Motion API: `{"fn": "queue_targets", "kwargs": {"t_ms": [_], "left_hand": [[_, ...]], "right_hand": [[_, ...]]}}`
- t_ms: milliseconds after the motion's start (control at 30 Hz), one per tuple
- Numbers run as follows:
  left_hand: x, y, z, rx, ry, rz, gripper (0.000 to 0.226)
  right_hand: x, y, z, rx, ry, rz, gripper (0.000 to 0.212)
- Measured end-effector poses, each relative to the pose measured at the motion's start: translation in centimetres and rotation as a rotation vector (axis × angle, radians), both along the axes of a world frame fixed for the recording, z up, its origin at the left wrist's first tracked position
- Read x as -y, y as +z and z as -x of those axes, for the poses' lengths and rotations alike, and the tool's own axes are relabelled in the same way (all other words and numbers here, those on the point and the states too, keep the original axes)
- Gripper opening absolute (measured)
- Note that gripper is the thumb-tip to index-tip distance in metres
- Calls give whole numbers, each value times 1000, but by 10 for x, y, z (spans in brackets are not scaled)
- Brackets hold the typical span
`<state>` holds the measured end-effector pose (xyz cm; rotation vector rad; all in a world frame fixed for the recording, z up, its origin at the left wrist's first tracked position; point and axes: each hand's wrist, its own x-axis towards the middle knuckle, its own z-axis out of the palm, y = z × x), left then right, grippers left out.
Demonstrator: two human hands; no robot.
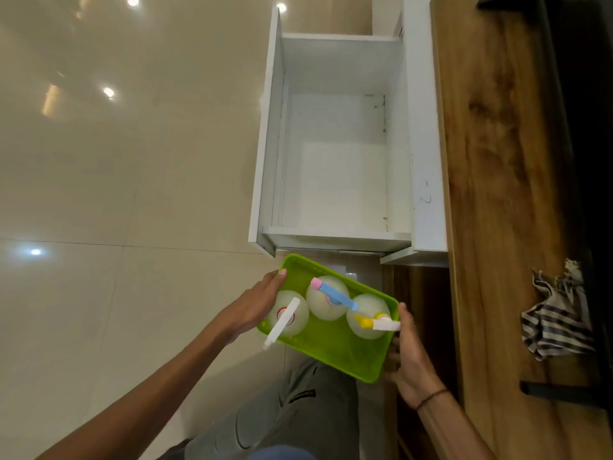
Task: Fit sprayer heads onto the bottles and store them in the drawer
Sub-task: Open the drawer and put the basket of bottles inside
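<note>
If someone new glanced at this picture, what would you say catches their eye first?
Probably the bright green tray, held low in the centre by the left hand and right hand, carrying three spray bottles with their heads on. Just above it, the open white drawer stands out, with nothing visible inside.

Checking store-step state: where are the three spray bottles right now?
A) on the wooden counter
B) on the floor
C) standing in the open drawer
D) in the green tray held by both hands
D: the three spray bottles stand in the green tray, gripped by the left hand and right hand, short of the open drawer.
</note>
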<state>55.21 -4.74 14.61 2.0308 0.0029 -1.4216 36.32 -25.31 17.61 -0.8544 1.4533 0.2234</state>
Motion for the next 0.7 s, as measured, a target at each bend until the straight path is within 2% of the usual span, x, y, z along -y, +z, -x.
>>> {"fn": "queue_targets", "kwargs": {"t_ms": [100, 333, 433, 500, 600, 700], "left_hand": [[7, 35, -19, -14, -94, -14, 74], [59, 128, -83, -5, -305, -36, 77], [101, 157, -123, 62, -432, -133, 78], [131, 170, -149, 122, -516, -131, 76], [175, 180, -182, 174, -632, -131, 72], [206, 191, -212, 165, -690, -91, 73]], "right_hand": [[-6, 46, 1, 17, -60, -81, 50], [-5, 104, -9, 104, -274, -230, 30], [-6, 113, -25, 175, -389, -320, 33], [-8, 114, -40, 222, -430, -349, 31], [-10, 113, -67, 283, -458, -328, 45], [-7, 112, -98, 364, -491, -317, 51]]}}
